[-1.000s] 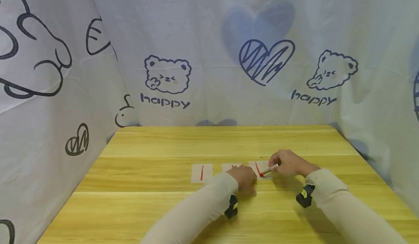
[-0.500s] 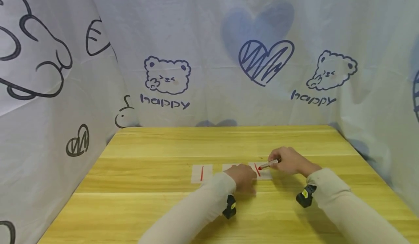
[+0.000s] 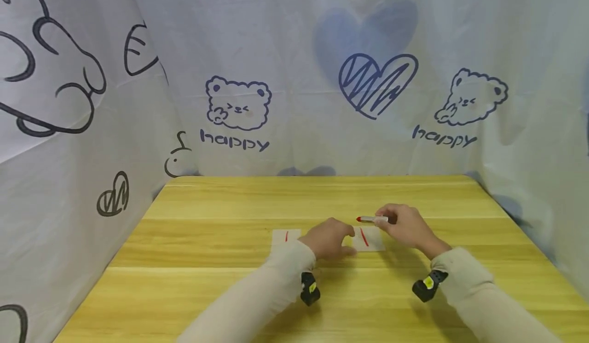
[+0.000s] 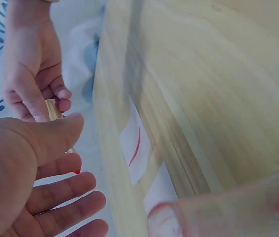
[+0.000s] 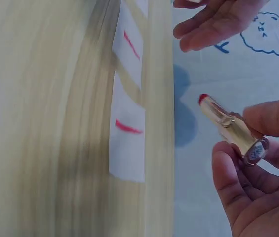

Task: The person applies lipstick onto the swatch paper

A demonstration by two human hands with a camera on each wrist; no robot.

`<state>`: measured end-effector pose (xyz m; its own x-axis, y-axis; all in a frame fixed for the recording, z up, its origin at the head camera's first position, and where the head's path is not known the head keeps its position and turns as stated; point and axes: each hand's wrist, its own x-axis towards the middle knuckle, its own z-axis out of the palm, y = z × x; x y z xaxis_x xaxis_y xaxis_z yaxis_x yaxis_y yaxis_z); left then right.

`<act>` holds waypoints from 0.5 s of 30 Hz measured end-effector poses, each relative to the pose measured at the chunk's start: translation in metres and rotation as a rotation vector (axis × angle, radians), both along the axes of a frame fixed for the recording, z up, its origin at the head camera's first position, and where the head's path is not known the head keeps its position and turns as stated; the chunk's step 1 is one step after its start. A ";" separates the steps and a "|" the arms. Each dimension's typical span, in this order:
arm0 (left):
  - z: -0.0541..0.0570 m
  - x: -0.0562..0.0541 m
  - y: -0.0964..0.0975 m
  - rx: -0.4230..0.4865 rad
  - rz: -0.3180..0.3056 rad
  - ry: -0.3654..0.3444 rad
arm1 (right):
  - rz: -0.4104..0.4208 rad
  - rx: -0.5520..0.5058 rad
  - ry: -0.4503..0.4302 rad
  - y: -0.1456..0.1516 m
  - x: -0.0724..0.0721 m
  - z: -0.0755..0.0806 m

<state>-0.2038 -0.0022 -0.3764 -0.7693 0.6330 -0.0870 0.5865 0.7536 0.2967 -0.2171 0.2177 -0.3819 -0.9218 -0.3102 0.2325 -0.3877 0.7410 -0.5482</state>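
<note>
My right hand (image 3: 407,225) pinches a lipstick (image 3: 371,220) between thumb and fingers, its red tip pointing left beyond the right-hand paper (image 3: 375,241). In the right wrist view the lipstick's gold tube (image 5: 238,132) is plain. That paper bears one slanting red stroke. My left hand (image 3: 327,238) hovers by its left edge, thumb and fingers apart and holding nothing; the left wrist view shows its spread fingers (image 4: 67,195). The left-hand paper (image 3: 278,237) carries a red stroke too. In the head view my left hand hides the middle paper (image 5: 125,54), which also has a stroke.
A pale translucent cylinder (image 4: 228,210) with red smears blurs across the lower right of the left wrist view. The wooden table (image 3: 221,200) ends at a hanging white curtain (image 3: 299,128) printed with hearts and bears. More curtain (image 3: 60,205) runs along the left side.
My right hand has lifted the lipstick off the right-hand paper and moved it towards the table's back. My left hand has drawn leftward off that paper, thumb and fingers parting.
</note>
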 end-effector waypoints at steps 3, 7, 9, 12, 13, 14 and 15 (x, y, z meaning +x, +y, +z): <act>0.002 0.003 -0.007 0.075 -0.002 0.024 | -0.031 -0.060 0.008 -0.005 0.004 -0.002; 0.004 0.008 -0.013 0.164 0.011 0.037 | -0.059 -0.151 -0.015 -0.012 0.010 -0.005; 0.006 0.012 -0.016 0.219 0.030 0.025 | -0.065 -0.215 -0.041 -0.016 0.013 -0.006; 0.009 0.018 -0.020 0.312 0.075 -0.006 | -0.075 -0.317 -0.083 -0.023 0.018 -0.007; 0.010 0.020 -0.022 0.345 0.095 -0.022 | -0.076 -0.350 -0.095 -0.025 0.019 -0.007; 0.010 0.022 -0.023 0.379 0.119 -0.043 | -0.074 -0.382 -0.104 -0.028 0.021 -0.006; 0.011 0.024 -0.024 0.414 0.143 -0.064 | -0.071 -0.413 -0.110 -0.031 0.023 -0.006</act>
<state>-0.1798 -0.0261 -0.3657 -0.8531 0.5118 0.1012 0.4553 0.6357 0.6234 -0.1940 0.1870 -0.3876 -0.9637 -0.1464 0.2232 -0.2664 0.4733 -0.8397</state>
